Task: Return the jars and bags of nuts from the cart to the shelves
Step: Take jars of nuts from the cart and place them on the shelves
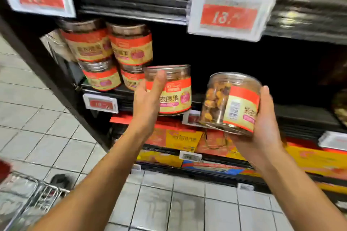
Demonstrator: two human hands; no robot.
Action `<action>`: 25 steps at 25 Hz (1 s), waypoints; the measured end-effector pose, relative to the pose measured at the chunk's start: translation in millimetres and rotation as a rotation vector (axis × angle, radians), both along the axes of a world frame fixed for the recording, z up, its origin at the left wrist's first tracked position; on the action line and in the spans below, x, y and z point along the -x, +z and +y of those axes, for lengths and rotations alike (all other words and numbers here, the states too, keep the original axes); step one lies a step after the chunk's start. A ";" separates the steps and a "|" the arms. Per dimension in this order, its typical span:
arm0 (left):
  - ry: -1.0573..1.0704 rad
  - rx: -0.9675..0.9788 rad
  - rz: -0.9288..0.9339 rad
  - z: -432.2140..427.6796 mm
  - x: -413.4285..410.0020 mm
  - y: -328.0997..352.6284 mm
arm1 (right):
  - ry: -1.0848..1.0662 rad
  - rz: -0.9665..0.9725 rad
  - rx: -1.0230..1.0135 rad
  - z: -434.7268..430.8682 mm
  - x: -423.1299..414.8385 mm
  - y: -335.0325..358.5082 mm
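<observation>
My left hand (148, 97) grips a clear jar of nuts (174, 90) with a red and gold label, held upright at the front edge of the dark shelf (300, 112). My right hand (262, 124) holds a second jar of nuts (229, 103), tilted with its base toward me, a little right of the first and in front of the shelf edge. Several matching jars (110, 50) stand stacked in two layers at the shelf's left end. The shelf space behind both held jars is dark and bare.
Price tags (229, 15) hang on the shelf rail above, another (101, 103) on the rail below the stacked jars. Red and yellow boxes (184, 140) fill the lower shelves. The wire cart (28, 195) is at the bottom left on the tiled floor.
</observation>
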State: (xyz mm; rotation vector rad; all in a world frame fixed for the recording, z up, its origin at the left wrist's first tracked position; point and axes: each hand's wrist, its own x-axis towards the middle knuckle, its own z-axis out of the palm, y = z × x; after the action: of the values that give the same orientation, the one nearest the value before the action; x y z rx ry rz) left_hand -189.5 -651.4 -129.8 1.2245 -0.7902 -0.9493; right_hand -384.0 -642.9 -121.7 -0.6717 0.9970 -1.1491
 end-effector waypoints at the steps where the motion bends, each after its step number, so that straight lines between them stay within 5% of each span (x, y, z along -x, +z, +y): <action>1: -0.004 0.037 -0.078 -12.4 -3.2 -6.2 | 0.007 -0.003 0.012 -4.0 2.5 -6.7; 7: -0.067 0.102 -0.475 -52.5 -6.6 -19.5 | -0.028 -0.059 0.047 -16.7 -0.3 -17.5; 13: -0.299 0.007 -0.666 -59.8 -18.9 -19.4 | -0.062 -0.043 0.078 -18.9 -3.2 -13.2; 16: -0.347 0.007 -0.627 -34.0 -19.7 -13.7 | -0.091 -0.023 0.104 -13.0 -8.2 -9.3; 19: -0.017 0.137 -0.477 18.5 -0.9 -8.6 | -0.066 0.064 0.087 -5.3 -19.4 2.7; 22: -0.168 0.078 -0.110 44.4 31.0 11.6 | 0.057 0.155 0.212 5.4 -37.0 13.3; 25: -0.224 0.088 -0.106 43.2 44.9 23.7 | 0.252 0.133 0.406 17.3 -44.2 16.2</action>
State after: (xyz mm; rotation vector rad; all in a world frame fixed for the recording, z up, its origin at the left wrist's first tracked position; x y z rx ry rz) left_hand -234.5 -608.2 -106.2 1.1326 -1.0594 -1.0251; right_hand -339.9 -625.5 -105.5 -1.1769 0.7655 -1.1006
